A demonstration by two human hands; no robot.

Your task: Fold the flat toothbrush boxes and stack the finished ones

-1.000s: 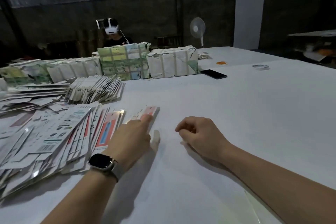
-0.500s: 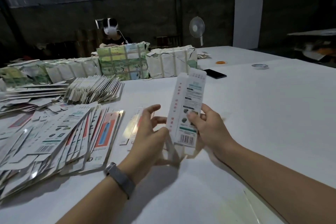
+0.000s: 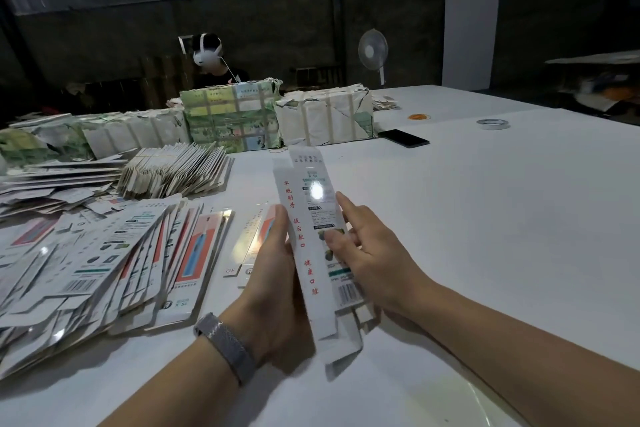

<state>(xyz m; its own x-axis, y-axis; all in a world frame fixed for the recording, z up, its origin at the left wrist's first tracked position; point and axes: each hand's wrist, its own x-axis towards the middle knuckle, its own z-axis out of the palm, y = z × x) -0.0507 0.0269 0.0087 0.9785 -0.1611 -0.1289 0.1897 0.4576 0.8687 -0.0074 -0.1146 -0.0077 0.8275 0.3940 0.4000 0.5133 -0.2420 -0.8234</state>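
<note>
Two hands are holding one toothbrush box (image 3: 313, 246) up off the white table (image 3: 485, 218), between them, its long axis running away from the person. The left hand (image 3: 277, 291) is gripping the box's left side, palm against the narrow panel with red characters, thumb reaching up along that edge. The right hand (image 3: 377, 260) is pinching the box from the right, thumb pressing on the printed top face and the index finger lying straight along the right edge. The box is looking partly opened into a tube, with its near end flaps hanging loose below the hands. A grey mesh watch band (image 3: 227, 347) is sitting on the left wrist.

Just left of the left hand, two flat boxes (image 3: 247, 243) are lying on the table side by side. Further left, a fanned spread of flat boxes (image 3: 104, 263) is covering the table. Beyond that spread, a bundled stack of blanks (image 3: 176, 173) is leaning over. Well beyond the hands, wrapped bundles (image 3: 235, 121) are standing in a row, and another person wearing a white headset (image 3: 207, 54) is sitting behind them. Beyond and right of the right hand, a black phone (image 3: 403, 138) is lying by the bundles, with a roll of tape (image 3: 492, 124) further right and a standing fan (image 3: 373, 54) behind the table.
</note>
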